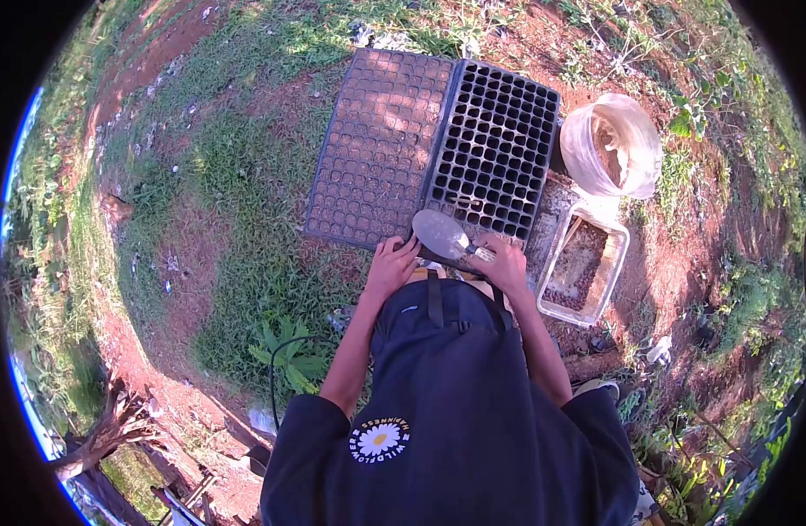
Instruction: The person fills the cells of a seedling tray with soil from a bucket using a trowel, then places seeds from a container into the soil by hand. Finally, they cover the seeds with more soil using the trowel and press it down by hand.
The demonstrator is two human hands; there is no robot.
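Note:
Two black seedling trays lie side by side in front of me. The left seedling tray (378,145) has its cells filled with brown soil; most cells of the right seedling tray (493,140) look dark and hollow, with some soil in those nearest me. My right hand (505,265) is closed around the handle of a trowel (440,234), whose grey blade points left over the trays' near edge. My left hand (392,266) has its bent fingers at the near rim, where the trays meet, close to the blade's tip. Part of its grip is hidden.
A whitish round tub (580,145) stands right of the trays. Nearer me is a rectangular container (546,308) with dark bits and a stick inside. Grass (236,175) and red soil surround the trays. A dark backpack (438,307) lies against my front.

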